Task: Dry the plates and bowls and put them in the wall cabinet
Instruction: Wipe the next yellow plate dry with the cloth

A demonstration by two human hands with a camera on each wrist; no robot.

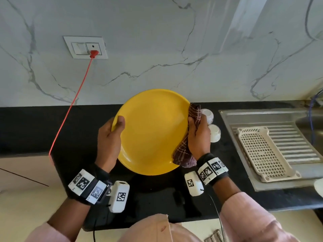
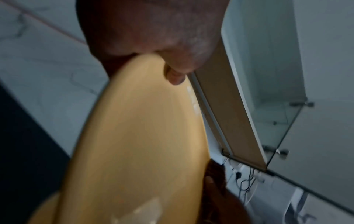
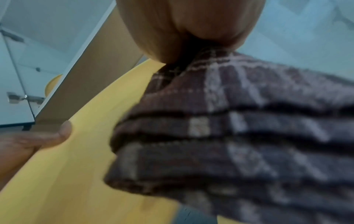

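A large yellow plate [image 1: 152, 131] is held tilted above the black counter [image 1: 26, 130]. My left hand [image 1: 109, 140] grips its left rim, thumb on the upper face. My right hand [image 1: 198, 135] holds a dark checked cloth [image 1: 186, 151] wrapped over the plate's right rim. In the left wrist view the plate [image 2: 134, 144] fills the middle under my thumb [image 2: 176, 71]. The right wrist view shows the cloth [image 3: 239, 128] bunched against the plate [image 3: 67, 174]. Two white bowls [image 1: 210, 126] stand upside down on the counter behind my right hand.
A steel sink drainboard [image 1: 262, 119] at the right carries a beige perforated rack [image 1: 264, 152]. A red cord [image 1: 73, 103] runs from the wall socket [image 1: 85, 47] down across the counter. The wall cabinet [image 2: 258, 98] shows overhead with its door open; another yellow plate [image 3: 52, 83] sits inside.
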